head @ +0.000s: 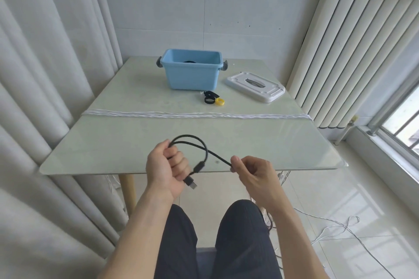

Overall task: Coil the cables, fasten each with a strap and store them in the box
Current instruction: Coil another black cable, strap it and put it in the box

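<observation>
The left hand [166,166] gripped the black cable [199,145] with curled fingers, loops gathered just above the near edge of the surface [127,140], the USB plug [191,183] dangling below. The right hand [251,173] pinched the running length between thumb and forefinger. The job here, I'd say, was feeding each turn the same size and without twist, so the coil would lie flat for a strap. Far back, the blue box [192,76] stood open with something dark inside, too hidden to name; its white lid [255,86] lay beside it, and the black and yellow straps [213,99] waited just in front.
</observation>
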{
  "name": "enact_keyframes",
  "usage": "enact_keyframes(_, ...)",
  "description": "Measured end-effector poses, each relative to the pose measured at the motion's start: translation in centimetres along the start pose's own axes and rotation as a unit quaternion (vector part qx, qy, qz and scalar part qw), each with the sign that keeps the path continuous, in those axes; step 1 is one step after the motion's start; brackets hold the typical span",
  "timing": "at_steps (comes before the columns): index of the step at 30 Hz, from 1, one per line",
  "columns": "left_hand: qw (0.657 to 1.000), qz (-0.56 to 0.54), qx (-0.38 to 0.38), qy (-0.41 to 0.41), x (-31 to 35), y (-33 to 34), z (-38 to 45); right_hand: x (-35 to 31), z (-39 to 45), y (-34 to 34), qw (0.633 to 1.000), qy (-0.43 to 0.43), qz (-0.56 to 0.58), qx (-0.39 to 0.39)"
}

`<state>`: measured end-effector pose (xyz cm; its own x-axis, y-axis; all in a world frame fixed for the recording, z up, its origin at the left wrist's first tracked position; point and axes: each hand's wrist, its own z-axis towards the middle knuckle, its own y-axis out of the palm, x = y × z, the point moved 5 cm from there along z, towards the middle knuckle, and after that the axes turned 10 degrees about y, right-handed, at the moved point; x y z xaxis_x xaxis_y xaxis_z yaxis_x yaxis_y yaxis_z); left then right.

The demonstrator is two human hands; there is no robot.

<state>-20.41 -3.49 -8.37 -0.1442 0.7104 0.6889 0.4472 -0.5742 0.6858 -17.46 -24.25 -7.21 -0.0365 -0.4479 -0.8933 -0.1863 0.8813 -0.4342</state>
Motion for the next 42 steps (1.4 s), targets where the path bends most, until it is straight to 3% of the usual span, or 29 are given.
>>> enact_keyframes(3, 0.993, -0.052, 0.088, 0.062, 2.1, -1.8, 0.5, 1.3, 0.0, -1.4, 0.997, 0.02, -0.074, -0.003)
enact_keyframes(5, 0.984, -0.092, 0.107, 0.11, 3.5, -2.6, 0.4, 2.0, 0.2, -2.4, 0.996, 0.026, -0.087, 0.005)
enact_keyframes(8, 0.977, -0.111, 0.051, 0.175, 4.6, -2.3, 0.0, 1.7, -0.1, -1.9, 0.996, 0.012, -0.083, -0.02)
enact_keyframes(11, 0.978, -0.089, -0.016, 0.185, 3.7, -0.4, -0.5, 0.5, -1.1, 0.5, 0.997, -0.022, -0.068, -0.034)
enact_keyframes(14, 0.98, -0.053, -0.047, 0.185, 2.1, 1.2, -0.7, -0.4, -2.5, 4.0, 0.983, -0.041, -0.141, -0.107)
enact_keyframes(16, 0.982, 0.017, -0.071, 0.174, 0.8, 1.6, -0.7, -0.8, -3.5, 5.4, 0.969, -0.051, -0.193, -0.148)
enact_keyframes(17, 0.975, 0.108, -0.085, 0.177, 0.4, 1.5, -0.7, -1.0, -3.8, 5.8, 0.965, -0.054, -0.203, -0.156)
enact_keyframes(18, 0.947, 0.243, -0.103, 0.183, 0.0, 1.3, -0.5, -1.2, -3.9, 5.7, 0.964, -0.052, -0.206, -0.158)
enact_keyframes(20, 0.829, 0.512, -0.167, 0.152, -1.2, 0.6, -0.4, -1.3, -3.8, 5.3, 0.966, -0.044, -0.205, -0.153)
enact_keyframes(21, 0.769, 0.593, -0.209, 0.114, -2.0, 0.1, -0.5, -1.3, -3.6, 5.0, 0.966, -0.043, -0.207, -0.15)
enact_keyframes(23, 0.687, 0.669, -0.281, 0.036, -3.4, -0.5, -1.2, -1.2, -3.2, 4.3, 0.966, -0.056, -0.207, -0.142)
enact_keyframes(25, 0.658, 0.69, -0.301, -0.016, -3.9, -0.8, -1.7, -1.0, -2.7, 3.3, 0.973, -0.059, -0.194, -0.113)
enact_keyframes(26, 0.674, 0.673, -0.302, -0.036, -4.0, -0.7, -2.0, -0.8, -2.4, 2.7, 0.98, -0.048, -0.173, -0.089)
enact_keyframes(29, 0.786, 0.513, -0.323, -0.121, -3.9, 0.1, -2.9, 0.3, -1.5, 1.3, 0.993, -0.026, -0.111, -0.017)
enact_keyframes(32, 0.829, 0.388, -0.368, -0.162, -3.7, 0.9, -3.8, 0.5, -1.4, 1.1, 0.995, -0.06, -0.077, 0.0)
enact_keyframes(37, 0.871, 0.152, -0.402, -0.239, -3.6, 1.2, -3.8, 0.1, -2.0, 3.2, 0.984, -0.05, 0.054, -0.162)
enact_keyframes(39, 0.899, 0.119, -0.357, -0.225, -3.4, 1.3, -3.3, -0.1, -2.2, 3.4, 0.958, -0.002, 0.201, -0.203)
enact_keyframes(42, 0.946, 0.158, -0.244, -0.142, -3.5, 1.2, -2.1, -0.6, -2.4, 3.8, 0.904, 0.079, 0.366, -0.206)
